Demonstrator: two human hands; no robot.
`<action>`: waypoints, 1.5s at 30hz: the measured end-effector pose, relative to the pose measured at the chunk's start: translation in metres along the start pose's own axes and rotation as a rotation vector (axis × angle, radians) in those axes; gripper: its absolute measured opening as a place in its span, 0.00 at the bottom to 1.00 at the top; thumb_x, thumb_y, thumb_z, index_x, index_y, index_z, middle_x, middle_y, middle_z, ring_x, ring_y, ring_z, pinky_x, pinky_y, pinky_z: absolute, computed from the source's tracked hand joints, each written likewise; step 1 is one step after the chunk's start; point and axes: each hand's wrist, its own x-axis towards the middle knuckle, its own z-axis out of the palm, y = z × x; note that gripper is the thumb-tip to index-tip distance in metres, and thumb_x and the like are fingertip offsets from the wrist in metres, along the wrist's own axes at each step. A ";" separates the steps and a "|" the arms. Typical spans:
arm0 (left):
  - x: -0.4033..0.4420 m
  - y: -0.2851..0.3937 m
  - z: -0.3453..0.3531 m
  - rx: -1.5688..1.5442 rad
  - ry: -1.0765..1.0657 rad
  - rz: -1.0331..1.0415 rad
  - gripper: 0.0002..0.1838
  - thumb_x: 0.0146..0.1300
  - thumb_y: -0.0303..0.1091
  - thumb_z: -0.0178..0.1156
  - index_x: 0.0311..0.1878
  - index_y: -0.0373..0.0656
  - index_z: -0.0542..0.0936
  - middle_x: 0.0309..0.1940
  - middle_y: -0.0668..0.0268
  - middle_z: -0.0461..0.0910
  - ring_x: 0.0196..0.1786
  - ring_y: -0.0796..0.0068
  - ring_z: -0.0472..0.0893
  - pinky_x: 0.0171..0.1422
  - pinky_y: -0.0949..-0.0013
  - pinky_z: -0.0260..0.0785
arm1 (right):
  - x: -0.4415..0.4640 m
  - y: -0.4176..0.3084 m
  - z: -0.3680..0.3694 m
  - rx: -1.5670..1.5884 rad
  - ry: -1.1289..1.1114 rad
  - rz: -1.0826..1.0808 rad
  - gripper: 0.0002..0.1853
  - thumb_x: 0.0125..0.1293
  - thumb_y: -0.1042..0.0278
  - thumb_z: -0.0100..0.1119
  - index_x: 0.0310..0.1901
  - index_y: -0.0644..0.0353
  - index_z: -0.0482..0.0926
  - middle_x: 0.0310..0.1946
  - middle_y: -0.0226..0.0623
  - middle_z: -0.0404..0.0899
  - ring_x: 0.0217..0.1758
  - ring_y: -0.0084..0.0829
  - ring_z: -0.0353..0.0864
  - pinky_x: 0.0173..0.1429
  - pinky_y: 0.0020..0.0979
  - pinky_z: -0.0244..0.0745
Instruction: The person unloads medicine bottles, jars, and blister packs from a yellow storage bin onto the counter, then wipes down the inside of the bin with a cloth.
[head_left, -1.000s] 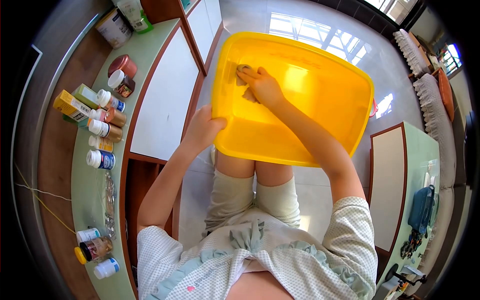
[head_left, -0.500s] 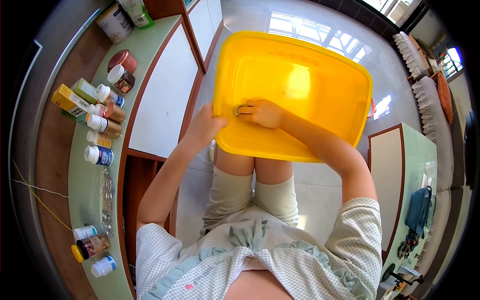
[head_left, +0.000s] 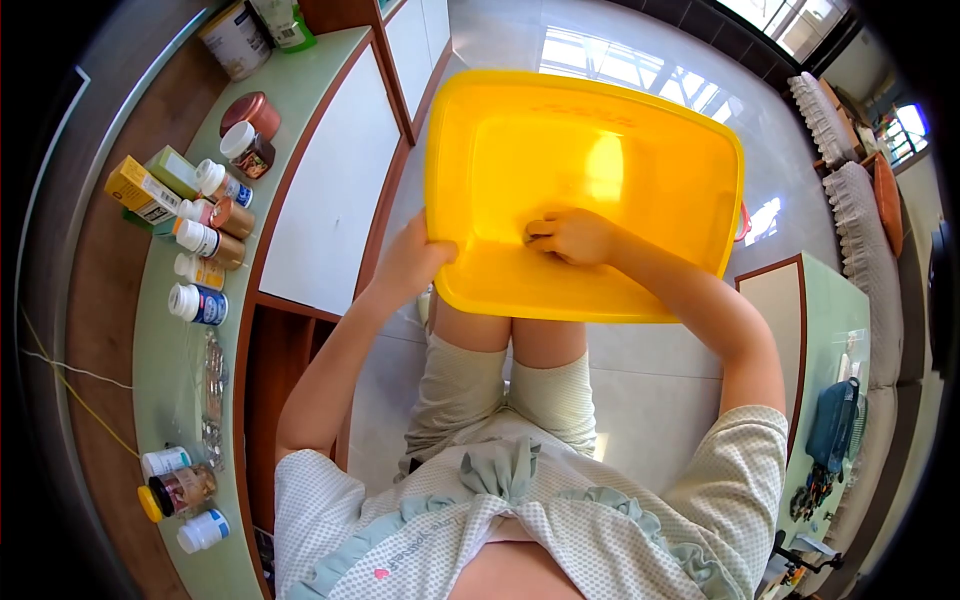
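A large yellow plastic tub point(head_left: 680, 190) is tilted so that its inside faces me, above my knees. My left hand point(head_left: 412, 262) grips its left rim, with the thumb over the edge. Inside the tub, my right hand point(head_left: 575, 238) is closed near the lower wall. Between its fingertips is a small round object point(head_left: 531, 235), mostly covered by the fingers; its kind I cannot make out.
At left, a pale green cabinet top point(head_left: 300, 110) carries several jars, bottles and boxes, among them a white-capped blue bottle point(head_left: 198, 304). To the right, a low table point(head_left: 835, 310) bears a blue pouch point(head_left: 835, 425). A sofa point(head_left: 870, 240) stands beyond it.
My right hand has moved right and slightly down inside the tub, with the small round object still at its fingertips. The left hand keeps its hold on the rim.
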 end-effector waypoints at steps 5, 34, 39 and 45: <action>0.003 0.014 0.005 0.118 -0.013 0.037 0.26 0.51 0.29 0.54 0.58 0.39 0.73 0.40 0.47 0.81 0.46 0.47 0.80 0.50 0.58 0.71 | 0.001 0.000 0.005 -0.075 0.164 -0.002 0.17 0.52 0.71 0.60 0.46 0.53 0.79 0.52 0.29 0.74 0.49 0.37 0.75 0.53 0.36 0.75; -0.012 0.035 0.022 0.164 -0.055 0.031 0.34 0.54 0.27 0.52 0.68 0.46 0.62 0.38 0.44 0.81 0.43 0.39 0.79 0.47 0.50 0.72 | 0.030 0.022 -0.008 -0.218 0.654 0.526 0.20 0.58 0.69 0.54 0.54 0.52 0.77 0.54 0.32 0.75 0.48 0.38 0.75 0.50 0.31 0.76; -0.006 0.024 0.024 0.146 -0.046 0.049 0.34 0.54 0.27 0.52 0.68 0.46 0.61 0.35 0.44 0.80 0.40 0.39 0.79 0.46 0.50 0.72 | 0.030 0.006 0.011 -0.342 0.401 -0.090 0.15 0.54 0.65 0.59 0.45 0.54 0.83 0.58 0.35 0.74 0.53 0.39 0.74 0.58 0.37 0.72; -0.008 0.035 0.025 0.239 -0.054 0.049 0.34 0.54 0.28 0.52 0.68 0.46 0.62 0.36 0.44 0.80 0.41 0.40 0.79 0.46 0.51 0.72 | 0.033 0.037 -0.034 0.188 0.355 0.338 0.18 0.55 0.71 0.59 0.49 0.53 0.81 0.54 0.38 0.76 0.50 0.39 0.76 0.56 0.36 0.72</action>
